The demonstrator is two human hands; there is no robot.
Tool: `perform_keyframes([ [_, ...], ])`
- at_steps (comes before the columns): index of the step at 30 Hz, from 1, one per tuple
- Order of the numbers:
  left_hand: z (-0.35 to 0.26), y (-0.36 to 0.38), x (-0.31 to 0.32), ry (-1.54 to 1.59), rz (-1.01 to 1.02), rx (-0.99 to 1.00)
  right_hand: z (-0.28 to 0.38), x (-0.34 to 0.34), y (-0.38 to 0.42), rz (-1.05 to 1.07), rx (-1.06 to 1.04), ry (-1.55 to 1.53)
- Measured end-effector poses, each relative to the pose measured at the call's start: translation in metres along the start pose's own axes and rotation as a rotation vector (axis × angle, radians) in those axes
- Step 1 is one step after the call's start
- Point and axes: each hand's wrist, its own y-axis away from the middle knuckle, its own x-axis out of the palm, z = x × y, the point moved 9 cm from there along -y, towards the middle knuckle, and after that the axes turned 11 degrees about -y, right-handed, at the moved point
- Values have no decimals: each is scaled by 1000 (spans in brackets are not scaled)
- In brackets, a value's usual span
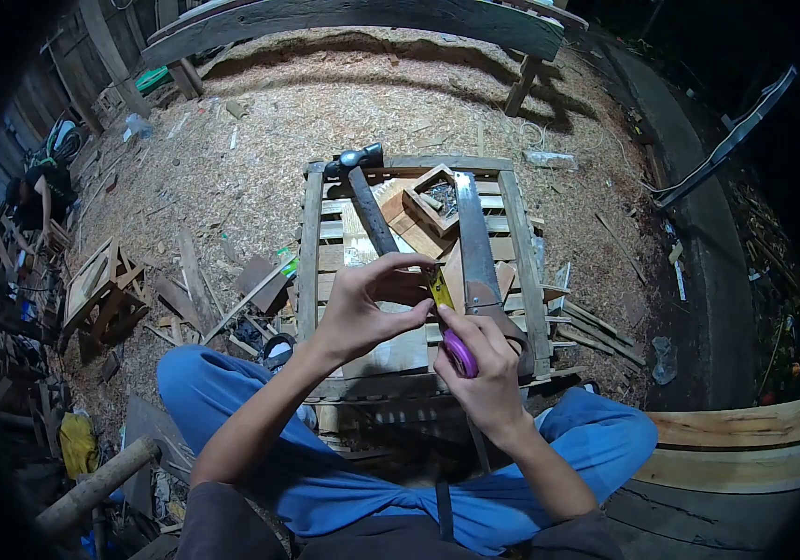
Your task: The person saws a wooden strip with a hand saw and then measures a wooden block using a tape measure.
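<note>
My right hand is closed around a purple tape measure, with a short length of its yellow blade drawn out. The thumb and forefinger of my left hand pinch the blade near its free end. Both hands are above a low slatted wooden table. On it, beyond my left hand, lies a hammer with its head at the far edge. A handsaw lies lengthwise on the right, its handle end partly behind my right hand. A small wooden box holding small metal pieces sits between them.
Wood shavings cover the ground. A long bench stands at the far side. On the left are scrap boards, a small wooden frame and another person. Planks lie at the right.
</note>
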Motion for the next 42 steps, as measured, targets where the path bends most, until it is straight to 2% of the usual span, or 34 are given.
perform_keyframes([
  [14,5,0,5,34,-3,-55,-6,1,0,7,17,-7],
  [19,7,1,6,43,31,-154,-4,1,0,0,13,4],
  [23,15,1,6,38,15,-162,-8,4,1,25,22,-2],
  [28,24,2,7,182,20,-247,-7,4,0,23,27,-1],
  [42,20,0,7,82,0,-295,-8,-2,-5,-25,27,-19],
])
